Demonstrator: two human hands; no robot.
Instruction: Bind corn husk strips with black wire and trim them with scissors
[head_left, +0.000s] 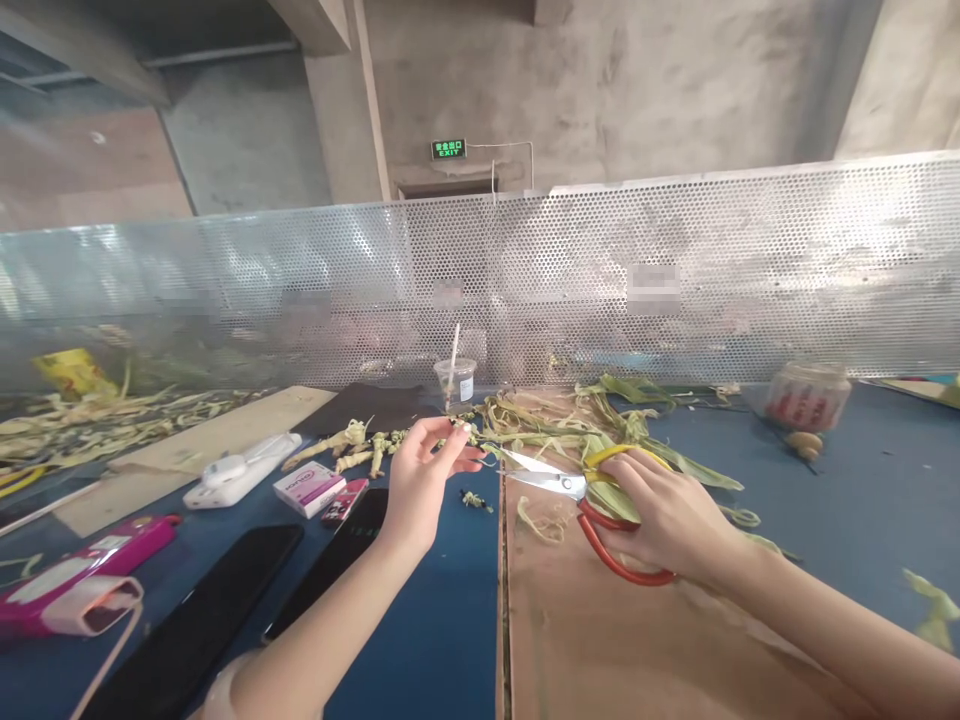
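Thumb and fingers of my left hand [420,480] are pinched on a small pale-green knotted piece of dried husk [463,430], partly hidden by the fingers. My right hand [667,510] grips scissors [571,484] with one yellow and one red handle loop. The scissor blades are apart and point left, their tips close to the piece and its loose end. Whether they touch it, I cannot tell. Below the blades a small dark-green knotted scrap [475,500] lies on the blue table [450,620]. Behind the scissors spreads a pile of dried husk strips [540,420].
Left of my arm lie two black phones [217,590], a small pink-and-white box [309,488], a white power strip [244,470] and a magenta device [97,570]. A plastic cup [456,382] stands near the perforated metal panel [337,300]. A clear jar [808,398] sits at right.
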